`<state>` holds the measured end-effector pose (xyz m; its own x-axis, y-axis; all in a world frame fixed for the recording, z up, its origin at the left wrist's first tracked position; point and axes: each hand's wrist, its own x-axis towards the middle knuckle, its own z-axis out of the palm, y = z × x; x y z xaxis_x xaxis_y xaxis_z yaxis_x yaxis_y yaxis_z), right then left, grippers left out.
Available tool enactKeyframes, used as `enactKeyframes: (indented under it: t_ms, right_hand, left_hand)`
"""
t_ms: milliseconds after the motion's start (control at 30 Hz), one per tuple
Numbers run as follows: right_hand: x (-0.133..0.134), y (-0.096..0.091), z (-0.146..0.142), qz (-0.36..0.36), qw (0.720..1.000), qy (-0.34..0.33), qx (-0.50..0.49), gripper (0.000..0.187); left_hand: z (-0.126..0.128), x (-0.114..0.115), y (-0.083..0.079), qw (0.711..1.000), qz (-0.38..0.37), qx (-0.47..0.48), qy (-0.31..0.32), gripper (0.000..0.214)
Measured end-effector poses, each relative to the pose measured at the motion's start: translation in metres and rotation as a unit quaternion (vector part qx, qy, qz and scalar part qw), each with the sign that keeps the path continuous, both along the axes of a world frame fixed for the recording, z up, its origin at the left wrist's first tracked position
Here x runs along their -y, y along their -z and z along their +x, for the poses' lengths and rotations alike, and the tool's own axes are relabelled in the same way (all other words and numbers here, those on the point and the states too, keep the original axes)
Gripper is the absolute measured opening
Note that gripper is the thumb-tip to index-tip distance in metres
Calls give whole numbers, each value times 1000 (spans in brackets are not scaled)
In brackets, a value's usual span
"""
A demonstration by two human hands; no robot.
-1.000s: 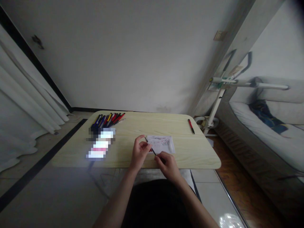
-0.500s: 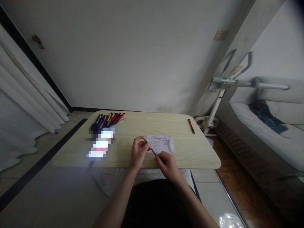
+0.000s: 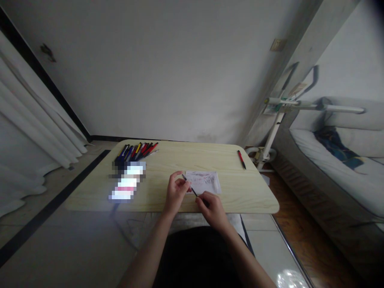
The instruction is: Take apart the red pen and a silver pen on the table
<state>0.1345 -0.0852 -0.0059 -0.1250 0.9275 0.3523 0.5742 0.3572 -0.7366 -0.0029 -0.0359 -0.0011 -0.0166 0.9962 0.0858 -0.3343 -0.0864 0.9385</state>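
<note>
Between my two hands a thin dark pen (image 3: pixel 194 191) slants across, above the near part of the table. My left hand (image 3: pixel 176 191) pinches its upper end between thumb and fingers. The lower end runs into the closed fingers of my right hand (image 3: pixel 212 206), which hide that end. Just beyond the hands lies a white sheet of paper (image 3: pixel 207 182) with dark scribbles over its upper part. My left fingertips overlap the paper's left edge in view; whether they touch it I cannot tell.
On the pale wooden table (image 3: pixel 240 196), a bunch of several pens (image 3: pixel 136 151) lies at the back left, beside a bright, blurred-out phone-like object (image 3: pixel 129 182). A red and black pen (image 3: pixel 241 160) lies at the right. A sofa (image 3: pixel 339 176) and exercise machine (image 3: pixel 276 128) stand farther right.
Both hands stay nearly where they were, still on the pen. My left fingers have shifted very slightly at its upper end. Nothing else has visibly moved.
</note>
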Motion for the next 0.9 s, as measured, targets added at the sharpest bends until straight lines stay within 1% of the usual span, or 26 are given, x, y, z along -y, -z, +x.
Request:
enactKeyframes:
  t_ms: [233, 433, 633, 800, 900]
  right_hand:
    - [1, -2, 1, -5, 1000, -4, 9, 23]
    - [0, 0, 1, -4, 1000, -4, 4, 23]
    - [0, 0, 1, -2, 1000, -2, 3, 23]
    - [0, 0, 0, -4, 1000, -1, 5, 23]
    - [1, 1, 0, -4, 1000, -2, 7, 24]
  left_hand:
    - [-1, 1, 1, 1000, 11, -14, 5, 43]
    - [-1, 1, 0, 1000, 5, -13, 0, 40]
    - [-1, 1, -2, 1000, -2, -14, 5, 43]
    - [0, 1, -1, 1000, -4, -9, 6, 44]
    - [0, 1, 0, 1000, 2, -14, 20, 47]
